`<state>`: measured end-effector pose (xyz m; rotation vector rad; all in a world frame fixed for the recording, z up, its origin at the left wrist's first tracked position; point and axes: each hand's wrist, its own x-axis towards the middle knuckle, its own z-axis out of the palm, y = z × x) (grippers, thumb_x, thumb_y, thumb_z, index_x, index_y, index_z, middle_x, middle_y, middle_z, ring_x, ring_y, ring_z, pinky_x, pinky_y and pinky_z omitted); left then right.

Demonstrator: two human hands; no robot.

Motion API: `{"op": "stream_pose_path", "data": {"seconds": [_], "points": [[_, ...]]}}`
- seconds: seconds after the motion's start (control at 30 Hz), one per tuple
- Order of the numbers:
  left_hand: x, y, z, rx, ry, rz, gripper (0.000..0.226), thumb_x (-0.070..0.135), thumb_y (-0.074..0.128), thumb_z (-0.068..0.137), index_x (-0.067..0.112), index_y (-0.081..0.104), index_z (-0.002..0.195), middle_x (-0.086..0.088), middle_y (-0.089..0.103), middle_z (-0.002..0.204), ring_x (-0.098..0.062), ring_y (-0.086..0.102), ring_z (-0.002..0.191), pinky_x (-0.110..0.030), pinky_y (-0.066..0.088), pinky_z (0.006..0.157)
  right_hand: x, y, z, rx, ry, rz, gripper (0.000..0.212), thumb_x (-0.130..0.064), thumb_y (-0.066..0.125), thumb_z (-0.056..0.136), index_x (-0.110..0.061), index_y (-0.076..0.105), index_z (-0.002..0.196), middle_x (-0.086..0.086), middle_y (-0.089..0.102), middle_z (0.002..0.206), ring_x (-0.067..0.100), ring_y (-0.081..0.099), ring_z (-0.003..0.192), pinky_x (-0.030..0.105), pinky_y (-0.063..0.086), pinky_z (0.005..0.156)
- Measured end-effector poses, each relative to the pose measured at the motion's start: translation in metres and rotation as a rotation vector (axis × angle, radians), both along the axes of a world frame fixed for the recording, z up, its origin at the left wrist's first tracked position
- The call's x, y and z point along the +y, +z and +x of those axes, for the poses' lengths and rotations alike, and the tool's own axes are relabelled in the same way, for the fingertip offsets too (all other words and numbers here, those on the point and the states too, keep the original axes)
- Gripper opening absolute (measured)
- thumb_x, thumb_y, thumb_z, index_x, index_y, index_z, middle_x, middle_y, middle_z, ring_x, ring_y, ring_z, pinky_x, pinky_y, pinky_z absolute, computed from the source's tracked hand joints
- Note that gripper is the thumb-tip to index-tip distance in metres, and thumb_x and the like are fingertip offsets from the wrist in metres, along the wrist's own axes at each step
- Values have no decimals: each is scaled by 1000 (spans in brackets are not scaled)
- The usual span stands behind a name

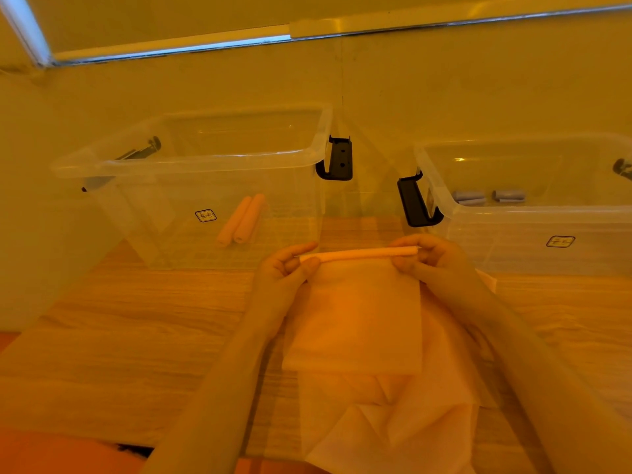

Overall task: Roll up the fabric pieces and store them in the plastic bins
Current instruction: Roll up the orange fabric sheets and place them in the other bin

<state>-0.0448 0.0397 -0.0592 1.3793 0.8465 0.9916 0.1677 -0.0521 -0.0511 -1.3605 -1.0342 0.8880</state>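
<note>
Pale pink fabric piece (355, 313) is hanging between the hands, its top edge rolled. Left hand (284, 268) and right hand (427, 258) are pinching the roll's ends, just before two clear plastic bins (219, 162).

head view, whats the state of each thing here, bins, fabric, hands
left bin: open, no lid, two pink rolls inside
right bin: open, grey rolls inside
pink sheet: far edge rolled, rest flat
fabric pile: unrolled, under the sheet
left hand: pinches the roll's left end
right hand: pinches its right end
</note>
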Motion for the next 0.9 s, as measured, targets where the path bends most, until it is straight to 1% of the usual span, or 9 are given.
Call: {"op": "stream_pose_path", "data": {"seconds": [0.07, 0.2, 0.33, 0.43, 0.53, 0.63, 0.77, 0.83, 0.9], "points": [[-1, 0, 1, -3, 9, -2, 21, 8, 62, 88, 11, 67, 108, 7, 71, 67, -3, 62, 56, -17, 49, 47, 0, 0, 1, 53, 2, -5, 15, -12, 66, 85, -24, 69, 94, -5, 72, 84, 11, 70, 77, 26, 56, 64], [0, -1, 1, -4, 10, 14, 14, 11, 59, 91, 11, 68, 102, 6, 68, 66, -4, 62, 57, -19, 48, 47, 2, -1, -1, -14, -51, 4, 11, -19, 62, 88, -25, 70, 88, -13, 70, 74, -1, 66, 68, 15, 51, 56], [-1, -1, 2, -51, -23, -37, 14, 11, 57, 92, 9, 65, 103, 3, 67, 63, -7, 60, 53, -21, 45, 43, 2, -2, -1, -7, -31, -2, 14, -15, 64, 87, -23, 69, 97, -9, 71, 82, 4, 68, 72, 17, 54, 59], [3, -4, 1, -38, -10, -15, 14, 18, 57, 92, 16, 69, 98, 6, 67, 73, -9, 61, 64, -22, 48, 51, 2, -2, 0, 16, -31, -13, 22, -12, 66, 85, -28, 68, 100, -5, 69, 97, 9, 69, 82, 23, 56, 66], [4, -4, 1, 5, -7, 14, 21, 19, 57, 92, 20, 68, 110, 1, 71, 90, -15, 66, 80, -29, 56, 64, 2, -3, -1, -70, -42, 5, 17, -15, 64, 87, -29, 68, 96, -7, 67, 94, 5, 67, 79, 20, 53, 66], [3, -4, 2, -15, -12, -13, 20, 15, 56, 92, 15, 68, 108, 4, 73, 80, -9, 67, 72, -25, 56, 60, 2, -3, -2, -153, -42, 7, 12, -22, 61, 90, -32, 65, 95, -7, 66, 93, 8, 65, 82, 23, 52, 67], [3, -5, 3, -16, 0, 38, 17, 8, 56, 92, 13, 67, 104, 11, 70, 69, 0, 62, 62, -16, 48, 52, 1, -2, -2, -48, -24, -2, 10, -24, 61, 89, -30, 69, 93, -13, 70, 81, 4, 67, 74, 19, 53, 63], [3, -6, 3, -33, -12, 34, 20, 5, 57, 91, 11, 66, 107, 11, 70, 71, 0, 62, 63, -15, 47, 53, 2, -2, -1, -43, -35, -14, 10, -22, 63, 88, -28, 70, 92, -12, 71, 81, 3, 67, 74, 18, 53, 63], [3, -5, 2, -30, -27, 23, 22, 7, 59, 90, 15, 67, 109, 9, 71, 77, -3, 64, 69, -17, 49, 56, 3, -3, -1, -59, -59, -23, 11, -20, 66, 86, -27, 71, 94, -7, 70, 90, 8, 67, 81, 23, 55, 68]]}}
